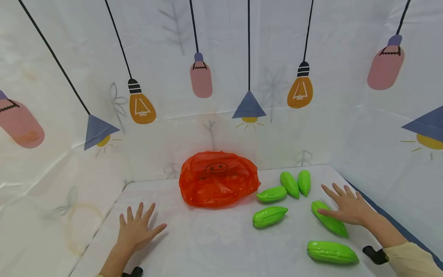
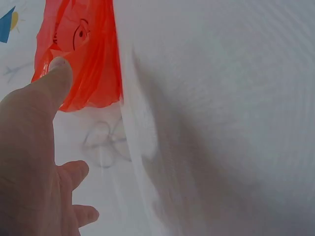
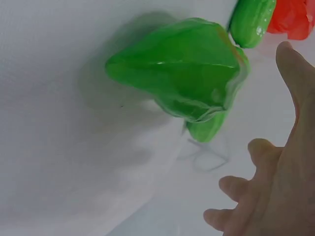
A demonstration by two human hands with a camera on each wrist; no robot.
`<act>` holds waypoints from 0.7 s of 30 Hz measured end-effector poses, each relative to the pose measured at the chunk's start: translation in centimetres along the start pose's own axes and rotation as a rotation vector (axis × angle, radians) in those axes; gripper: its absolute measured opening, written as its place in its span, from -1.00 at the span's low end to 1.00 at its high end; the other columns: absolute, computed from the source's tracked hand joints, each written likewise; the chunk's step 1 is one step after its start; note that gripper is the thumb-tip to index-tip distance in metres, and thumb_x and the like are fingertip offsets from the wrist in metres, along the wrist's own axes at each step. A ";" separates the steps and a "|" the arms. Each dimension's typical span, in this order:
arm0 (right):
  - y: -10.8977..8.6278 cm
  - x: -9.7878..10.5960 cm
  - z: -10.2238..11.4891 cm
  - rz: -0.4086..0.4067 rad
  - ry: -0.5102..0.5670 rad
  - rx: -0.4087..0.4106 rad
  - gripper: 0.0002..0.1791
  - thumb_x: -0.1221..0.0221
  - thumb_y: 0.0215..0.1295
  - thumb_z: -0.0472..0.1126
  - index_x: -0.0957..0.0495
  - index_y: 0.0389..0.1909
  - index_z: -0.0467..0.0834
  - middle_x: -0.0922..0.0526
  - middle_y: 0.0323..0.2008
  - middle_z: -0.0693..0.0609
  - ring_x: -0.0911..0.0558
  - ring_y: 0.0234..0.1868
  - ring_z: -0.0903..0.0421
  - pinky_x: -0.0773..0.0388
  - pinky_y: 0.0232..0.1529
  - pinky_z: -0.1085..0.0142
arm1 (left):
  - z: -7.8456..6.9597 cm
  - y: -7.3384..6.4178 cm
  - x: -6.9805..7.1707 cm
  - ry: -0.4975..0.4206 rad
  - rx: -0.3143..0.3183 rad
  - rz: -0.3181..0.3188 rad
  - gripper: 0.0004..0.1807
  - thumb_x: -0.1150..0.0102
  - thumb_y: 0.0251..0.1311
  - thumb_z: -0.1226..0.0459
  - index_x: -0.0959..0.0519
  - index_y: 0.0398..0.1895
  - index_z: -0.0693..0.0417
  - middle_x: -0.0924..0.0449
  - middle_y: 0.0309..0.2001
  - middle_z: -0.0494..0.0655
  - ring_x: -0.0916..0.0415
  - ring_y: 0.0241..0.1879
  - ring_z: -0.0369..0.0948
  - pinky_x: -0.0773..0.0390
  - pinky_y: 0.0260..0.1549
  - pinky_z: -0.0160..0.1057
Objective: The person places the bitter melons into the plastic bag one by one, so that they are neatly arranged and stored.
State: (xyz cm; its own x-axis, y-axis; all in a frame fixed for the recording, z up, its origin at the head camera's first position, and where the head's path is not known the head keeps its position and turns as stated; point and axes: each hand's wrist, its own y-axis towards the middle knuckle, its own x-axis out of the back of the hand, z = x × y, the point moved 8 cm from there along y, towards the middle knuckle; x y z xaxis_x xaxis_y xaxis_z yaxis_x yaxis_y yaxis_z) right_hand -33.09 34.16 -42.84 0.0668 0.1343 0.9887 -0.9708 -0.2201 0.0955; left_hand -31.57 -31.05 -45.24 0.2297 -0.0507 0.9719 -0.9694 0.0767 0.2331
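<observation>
My left hand (image 1: pixel 135 231) is spread over the left part of the table, with nothing in it. A red plastic bag (image 1: pixel 218 179) with a printed face stands at the back middle, beyond that hand; the left wrist view shows the bag (image 2: pixel 93 64) behind the thumb. At the right, my right hand (image 1: pixel 349 207) has its fingers spread and holds nothing. In the head view its thumb overlaps a green ridged vegetable (image 1: pixel 328 221), like a bitter melon. That vegetable (image 3: pixel 177 66) looms large in the right wrist view, apart from the fingers.
More such green vegetables lie about: one in front (image 1: pixel 332 252), one near the middle (image 1: pixel 270 216), and several right of the bag (image 1: pixel 290 184). The white table (image 1: pixel 207 246) meets a cloth backdrop (image 1: pixel 225 130) printed with hanging lamps at its back edge.
</observation>
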 end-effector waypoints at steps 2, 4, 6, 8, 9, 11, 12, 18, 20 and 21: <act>0.1 0.1 0.3 -0.011 0.002 0.011 0.06 -0.12 0.15 0.41 -0.08 0.49 -0.17 -0.12 0.33 -0.52 -0.02 0.25 -0.67 0.08 0.08 -0.55 | -0.1 0.0 0.0 -0.019 0.000 0.007 0.04 0.08 0.05 -0.48 -0.28 0.43 0.04 -0.10 0.36 0.48 0.11 0.24 0.62 0.16 0.08 0.59; 0.2 0.4 0.8 -0.022 0.007 0.024 0.05 -0.14 0.14 0.40 -0.09 0.48 -0.17 -0.13 0.33 -0.51 -0.03 0.26 -0.65 0.07 0.10 -0.54 | -0.2 0.0 -0.1 -0.043 -0.002 0.017 0.02 0.09 0.07 -0.46 -0.27 0.44 0.03 -0.08 0.37 0.48 0.13 0.25 0.62 0.18 0.08 0.58; 0.3 0.8 1.6 -0.035 0.010 0.041 0.05 -0.15 0.14 0.39 -0.10 0.48 -0.18 -0.14 0.33 -0.50 -0.05 0.26 -0.64 0.06 0.11 -0.53 | -0.3 0.0 -0.1 -0.066 -0.004 0.028 0.00 0.09 0.10 -0.44 -0.25 0.45 0.02 -0.06 0.38 0.47 0.14 0.26 0.61 0.17 0.09 0.58; 0.4 1.3 2.4 -0.044 0.013 0.055 0.04 -0.16 0.14 0.39 -0.13 0.47 -0.19 -0.16 0.33 -0.50 -0.07 0.26 -0.63 0.02 0.12 -0.51 | -0.5 0.1 -0.1 -0.093 -0.008 0.040 -0.02 0.10 0.14 -0.42 -0.23 0.46 0.02 -0.04 0.39 0.47 0.13 0.26 0.60 0.16 0.10 0.57; 0.4 1.5 2.8 -0.046 0.014 0.064 0.04 -0.15 0.14 0.39 -0.14 0.46 -0.19 -0.17 0.33 -0.49 -0.08 0.26 -0.62 0.00 0.12 -0.50 | -0.6 0.2 -0.1 -0.105 -0.009 0.049 -0.03 0.10 0.15 -0.41 -0.23 0.47 0.02 -0.04 0.39 0.46 0.12 0.26 0.60 0.13 0.10 0.57; 0.5 2.0 3.8 -0.064 0.021 0.093 0.03 -0.16 0.13 0.40 -0.19 0.44 -0.21 -0.21 0.32 -0.48 -0.14 0.25 -0.60 -0.10 0.10 -0.48 | -0.8 0.2 -0.1 -0.120 -0.016 0.061 -0.05 0.10 0.17 -0.40 -0.22 0.47 0.01 -0.04 0.40 0.45 0.07 0.24 0.61 0.05 0.10 0.55; 0.6 2.1 4.2 -0.069 0.028 0.104 0.02 -0.16 0.13 0.40 -0.21 0.43 -0.21 -0.22 0.31 -0.48 -0.16 0.25 -0.59 -0.15 0.09 -0.46 | -1.0 0.2 0.0 -0.130 -0.022 0.061 -0.05 0.08 0.18 -0.38 -0.21 0.47 0.02 -0.05 0.39 0.45 0.03 0.22 0.61 -0.01 0.09 0.54; 1.1 2.9 6.4 -0.082 0.105 0.141 -0.02 -0.13 0.19 0.38 -0.22 0.43 -0.21 -0.21 0.35 -0.41 -0.26 0.27 -0.46 -0.34 0.04 -0.35 | -1.7 1.2 0.6 -0.146 -0.071 0.016 -0.04 -0.03 0.19 -0.31 -0.08 0.52 0.01 -0.10 0.39 0.40 -0.27 0.12 0.51 -0.39 -0.09 0.41; 1.3 3.2 7.1 -0.090 0.138 0.150 -0.05 -0.13 0.22 0.35 -0.22 0.43 -0.21 -0.21 0.36 -0.38 -0.28 0.27 -0.42 -0.38 0.03 -0.31 | -2.0 1.8 0.9 -0.154 -0.086 -0.002 -0.05 -0.08 0.19 -0.26 -0.06 0.53 0.00 -0.11 0.39 0.39 -0.37 0.08 0.43 -0.47 -0.17 0.36; 1.4 3.3 7.5 -0.094 0.156 0.156 -0.06 -0.13 0.22 0.35 -0.21 0.44 -0.20 -0.21 0.36 -0.36 -0.31 0.26 -0.39 -0.41 0.01 -0.29 | -2.2 2.0 1.0 -0.163 -0.090 -0.007 -0.06 -0.11 0.20 -0.23 -0.06 0.53 0.00 -0.12 0.39 0.39 -0.41 0.05 0.39 -0.50 -0.20 0.34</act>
State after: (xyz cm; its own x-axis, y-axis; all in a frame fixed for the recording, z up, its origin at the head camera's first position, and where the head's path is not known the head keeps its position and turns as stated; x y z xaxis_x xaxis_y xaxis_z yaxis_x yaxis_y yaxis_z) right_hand -32.47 27.07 -38.56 0.1071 0.3061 0.9460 -0.9139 -0.3445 0.2149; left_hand -33.12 -28.77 -43.74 0.2127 -0.2118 0.9539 -0.9543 0.1646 0.2493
